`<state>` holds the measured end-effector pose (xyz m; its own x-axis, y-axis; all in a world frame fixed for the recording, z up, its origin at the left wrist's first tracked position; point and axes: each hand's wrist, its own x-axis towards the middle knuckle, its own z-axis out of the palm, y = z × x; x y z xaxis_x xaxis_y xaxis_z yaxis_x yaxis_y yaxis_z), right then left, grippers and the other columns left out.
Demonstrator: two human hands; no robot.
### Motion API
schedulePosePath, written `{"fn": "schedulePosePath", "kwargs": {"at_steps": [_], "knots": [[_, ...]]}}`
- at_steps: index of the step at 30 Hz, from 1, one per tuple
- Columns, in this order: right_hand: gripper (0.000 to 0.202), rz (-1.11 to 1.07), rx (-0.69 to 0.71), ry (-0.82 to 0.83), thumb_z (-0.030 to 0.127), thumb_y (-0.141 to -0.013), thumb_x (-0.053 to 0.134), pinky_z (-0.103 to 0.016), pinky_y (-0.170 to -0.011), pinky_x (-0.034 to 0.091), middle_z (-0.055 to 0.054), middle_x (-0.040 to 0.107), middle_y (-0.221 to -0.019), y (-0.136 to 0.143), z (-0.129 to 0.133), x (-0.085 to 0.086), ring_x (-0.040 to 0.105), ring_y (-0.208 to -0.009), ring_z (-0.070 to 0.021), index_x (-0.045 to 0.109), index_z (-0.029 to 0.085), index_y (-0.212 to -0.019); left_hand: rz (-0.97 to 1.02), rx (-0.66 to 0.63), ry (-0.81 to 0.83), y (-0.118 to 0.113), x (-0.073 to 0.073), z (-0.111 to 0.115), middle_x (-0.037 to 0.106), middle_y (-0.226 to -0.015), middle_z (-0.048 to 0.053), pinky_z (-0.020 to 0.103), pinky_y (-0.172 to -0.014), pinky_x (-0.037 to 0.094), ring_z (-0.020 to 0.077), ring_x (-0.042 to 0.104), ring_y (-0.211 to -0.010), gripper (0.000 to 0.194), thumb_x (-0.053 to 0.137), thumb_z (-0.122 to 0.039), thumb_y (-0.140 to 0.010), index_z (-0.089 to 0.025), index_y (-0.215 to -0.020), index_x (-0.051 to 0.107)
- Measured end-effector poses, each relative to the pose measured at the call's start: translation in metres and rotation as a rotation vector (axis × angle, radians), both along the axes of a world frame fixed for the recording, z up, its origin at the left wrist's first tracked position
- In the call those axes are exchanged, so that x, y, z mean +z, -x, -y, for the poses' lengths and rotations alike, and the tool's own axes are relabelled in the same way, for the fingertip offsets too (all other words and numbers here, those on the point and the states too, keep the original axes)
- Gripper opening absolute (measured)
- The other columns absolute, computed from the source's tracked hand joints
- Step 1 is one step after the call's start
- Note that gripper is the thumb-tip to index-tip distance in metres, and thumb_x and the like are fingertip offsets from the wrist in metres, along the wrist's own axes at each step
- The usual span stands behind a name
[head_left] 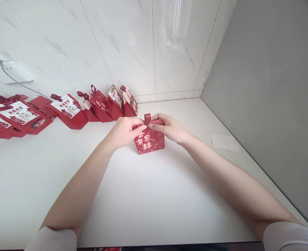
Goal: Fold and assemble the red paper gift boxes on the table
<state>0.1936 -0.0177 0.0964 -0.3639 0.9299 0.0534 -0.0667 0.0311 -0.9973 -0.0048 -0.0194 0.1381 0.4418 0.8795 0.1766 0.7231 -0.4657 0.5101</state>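
A red gift box [154, 141] with pale Chinese characters stands upright on the white table [143, 198]. From its top edge rises a dark red ribbon loop [148, 119]. My left hand [124, 132] pinches the box's top edge on the left of the loop, thumb in front. On the right of the loop, my right hand [168, 128] grips the same edge, its thumb pressed on the front face. The fingers behind the box are partly hidden.
Several similar red boxes [100, 104] with ribbon loops stand along the tiled wall [127, 45] at the back left. A flat white paper [225, 142] lies on the right, near a grey panel [269, 87]. A cable [20, 83] runs from a wall socket [9, 72] behind the boxes.
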Motion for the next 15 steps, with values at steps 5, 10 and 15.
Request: {"fn": "schedulePosePath", "kwargs": {"at_steps": [5, 10, 15], "knots": [[0.025, -0.051, -0.006, 0.026, 0.034, -0.077, 0.075, -0.026, -0.064, 0.049, 0.001, 0.069, -0.08, 0.0021, -0.0004, -0.0017, 0.064, -0.07, -0.0145, 0.06, 0.02, -0.091, -0.002, 0.001, -0.02, -0.0006, -0.0013, -0.0006, 0.035, -0.056, -0.005, 0.025, -0.05, 0.022, 0.0083, 0.029, -0.052, 0.03, 0.054, -0.034, -0.089, -0.017, -0.064, 0.049], [0.025, -0.098, 0.0, 0.053, 0.032, -0.074, 0.076, -0.026, -0.064, 0.049, 0.001, 0.069, -0.078, 0.0035, -0.0017, -0.0032, 0.064, -0.069, -0.0145, 0.06, 0.02, -0.09, -0.001, 0.0, -0.042, -0.0019, -0.0026, -0.0013, 0.035, -0.055, -0.005, 0.025, -0.049, 0.02, 0.0078, 0.027, -0.051, 0.03, 0.054, -0.033, -0.088, -0.016, -0.063, 0.05], [0.026, -0.112, -0.019, 0.068, 0.029, -0.071, 0.077, -0.025, -0.063, 0.047, 0.001, 0.069, -0.08, 0.0045, -0.0026, -0.0048, 0.064, -0.07, -0.0142, 0.061, 0.02, -0.09, 0.005, 0.004, -0.061, -0.0029, -0.004, -0.0018, 0.037, -0.056, -0.004, 0.025, -0.05, 0.02, 0.0076, 0.028, -0.051, 0.03, 0.054, -0.032, -0.088, -0.016, -0.063, 0.05]]}}
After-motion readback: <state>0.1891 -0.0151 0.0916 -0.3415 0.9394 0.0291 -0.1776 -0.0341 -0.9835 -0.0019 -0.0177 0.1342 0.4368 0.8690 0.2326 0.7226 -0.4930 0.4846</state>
